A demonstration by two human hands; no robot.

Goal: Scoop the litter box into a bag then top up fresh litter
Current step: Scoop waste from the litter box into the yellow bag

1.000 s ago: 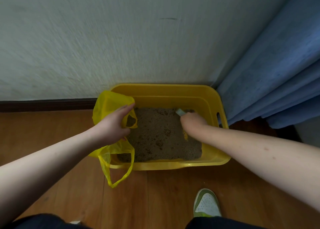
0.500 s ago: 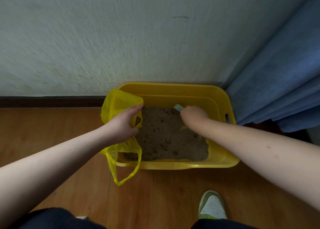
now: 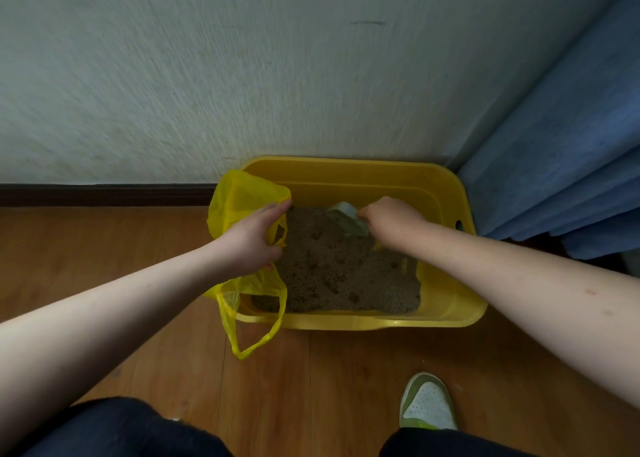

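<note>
A yellow litter box (image 3: 443,193) stands on the wooden floor against the wall, holding brown litter (image 3: 339,269) with darker clumps. My left hand (image 3: 254,236) grips the rim of a yellow plastic bag (image 3: 239,197) at the box's left edge; one bag handle (image 3: 256,321) hangs down over the front wall. My right hand (image 3: 389,219) grips a pale green scoop (image 3: 346,214) over the litter near the back of the box. Most of the scoop's handle is hidden in my fist.
A blue curtain (image 3: 561,165) hangs close to the box's right side. The white wall (image 3: 242,75) and a dark skirting board (image 3: 104,195) run behind. My green and white shoe (image 3: 427,403) rests on the floor in front of the box.
My right hand has lifted and turned, so more of the scoop shows above the litter. The left hand keeps the same grip on the bag. The view has shifted a little.
</note>
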